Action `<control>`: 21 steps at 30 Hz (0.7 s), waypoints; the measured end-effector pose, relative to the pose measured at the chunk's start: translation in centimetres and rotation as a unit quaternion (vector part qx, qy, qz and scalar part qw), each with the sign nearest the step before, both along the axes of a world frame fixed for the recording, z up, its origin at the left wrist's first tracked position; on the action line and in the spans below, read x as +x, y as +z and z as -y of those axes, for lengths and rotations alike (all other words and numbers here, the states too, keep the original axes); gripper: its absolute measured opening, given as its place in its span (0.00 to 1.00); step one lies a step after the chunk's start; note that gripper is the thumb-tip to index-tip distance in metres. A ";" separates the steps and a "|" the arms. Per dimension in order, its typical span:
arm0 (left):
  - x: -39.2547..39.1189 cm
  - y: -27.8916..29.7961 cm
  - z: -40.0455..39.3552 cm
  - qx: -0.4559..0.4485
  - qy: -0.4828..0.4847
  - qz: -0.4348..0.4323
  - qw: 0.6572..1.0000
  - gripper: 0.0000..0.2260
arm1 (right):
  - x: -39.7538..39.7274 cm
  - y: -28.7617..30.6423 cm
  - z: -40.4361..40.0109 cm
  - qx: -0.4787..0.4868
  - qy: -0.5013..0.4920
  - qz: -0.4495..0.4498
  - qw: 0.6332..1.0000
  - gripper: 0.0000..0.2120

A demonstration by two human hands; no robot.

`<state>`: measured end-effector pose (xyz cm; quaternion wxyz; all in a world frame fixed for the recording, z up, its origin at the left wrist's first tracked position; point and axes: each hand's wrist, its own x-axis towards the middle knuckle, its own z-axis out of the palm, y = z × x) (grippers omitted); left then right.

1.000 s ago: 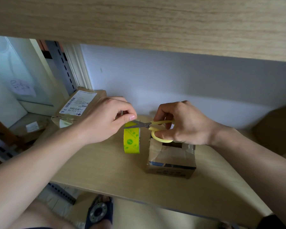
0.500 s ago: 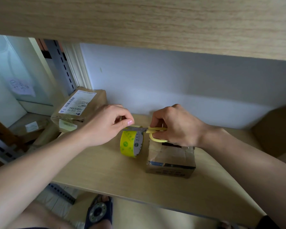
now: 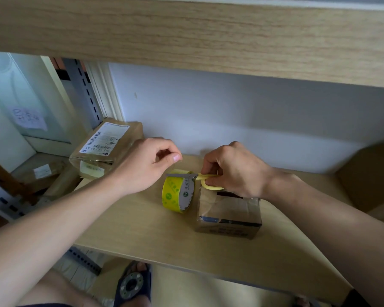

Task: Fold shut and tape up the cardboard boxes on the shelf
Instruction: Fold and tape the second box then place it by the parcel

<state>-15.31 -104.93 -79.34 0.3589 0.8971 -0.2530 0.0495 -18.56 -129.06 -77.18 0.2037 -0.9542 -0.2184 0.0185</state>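
On the wooden shelf (image 3: 142, 231) a small cardboard box (image 3: 227, 214) sits near the front edge, its top covered with clear tape that wrinkles over the left side. The right hand (image 3: 233, 171) hovers over the box's back left corner, its fingers (image 3: 210, 178) curled through and around the yellow handles of a pair of scissors (image 3: 200, 177). The blades look closed and point left, lying level across the top of the tape roll (image 3: 178, 193).

The roll is yellow-green with a grey core and stands on its edge just beside the box's left side; whether it touches the box cannot be told. The left hand (image 3: 146, 167) is raised above and to the left of the roll, apart from it. Its fingers are curled in, with thumb and forefinger brought close together as if pinching; whether a tape end is held between them cannot be told.

Further back on the left, a larger parcel (image 3: 106, 147) wrapped in tape and bearing a white shipping label lies against the wall, tilted. Another cardboard box (image 3: 370, 176) stands at the right end of the shelf, blurred. A second shelf board (image 3: 186, 34) runs overhead. Below the shelf edge a foot in a dark sandal (image 3: 132, 285) shows on the floor.
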 end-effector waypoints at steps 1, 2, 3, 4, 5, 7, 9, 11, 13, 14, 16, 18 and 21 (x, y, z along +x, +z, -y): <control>0.0 0.1 0.1 -0.010 0.006 -0.001 1.000 0.05 | 0.0 0.0 0.0 0.000 0.001 0.001 1.000 0.05; 0.0 0.2 0.2 -0.024 0.007 -0.007 1.000 0.05 | 0.0 0.0 0.0 0.001 0.001 0.002 1.000 0.05; 0.0 0.2 0.3 -0.043 0.004 -0.023 0.999 0.03 | 0.0 -0.1 0.0 0.003 0.001 0.002 1.000 0.05; 0.0 0.2 0.3 -0.061 -0.002 -0.044 0.997 0.01 | -0.1 -0.1 0.1 0.005 0.000 0.001 1.000 0.05; 0.0 0.3 0.3 -0.075 -0.001 -0.061 0.995 0.03 | -0.1 -0.1 0.1 0.007 -0.001 0.001 1.000 0.05; -0.2 0.3 0.2 -0.093 0.014 -0.094 0.991 0.05 | -0.1 -0.2 0.3 0.009 -0.001 0.004 1.000 0.05; -0.4 0.4 0.2 -0.103 0.020 -0.128 0.986 0.06 | -0.1 -0.3 0.5 0.011 -0.005 0.005 1.000 0.05; -0.5 0.2 0.1 -0.109 0.020 -0.170 0.979 0.10 | -0.1 -0.3 0.6 0.011 -0.007 0.005 1.000 0.05; -0.7 0.1 0.3 -0.102 0.021 -0.216 0.971 0.13 | -0.1 -0.3 0.8 0.011 -0.006 0.003 1.000 0.05; -0.8 0.1 0.4 -0.100 0.025 -0.236 0.966 0.14 | -0.1 -0.3 0.8 0.012 -0.005 0.002 1.000 0.05; -0.7 -0.2 0.6 -0.106 0.034 -0.266 0.958 0.15 | -0.1 -0.4 0.8 0.016 -0.003 0.001 1.000 0.05; -0.7 -0.3 0.8 -0.119 0.039 -0.286 0.950 0.15 | -0.1 -0.4 0.9 0.024 0.001 0.001 1.000 0.05; -0.6 -0.5 1.2 -0.158 0.040 -0.305 0.938 0.16 | -0.1 -0.4 1.0 0.034 -0.001 0.002 0.999 0.05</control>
